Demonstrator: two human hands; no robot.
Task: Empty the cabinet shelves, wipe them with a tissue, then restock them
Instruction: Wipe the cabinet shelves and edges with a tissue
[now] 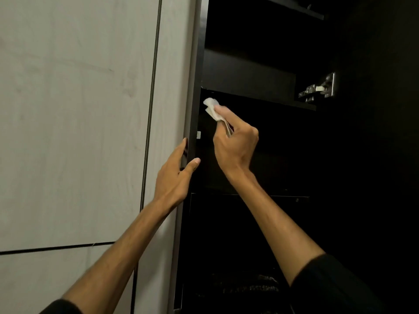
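The dark cabinet stands open, its interior nearly black. My right hand reaches inside, shut on a crumpled white tissue that is pressed high against the inner left wall, just under a shelf board. My left hand grips the cabinet's left side panel at its front edge, fingers on the outside and thumb on the inside. No items are visible on the shelves at this height; another shelf shows at the top.
Pale wood-grain panels cover the wall to the left. A metal door hinge sits on the right inner side. Low down, something dark and textured lies in a lower compartment, too dim to identify.
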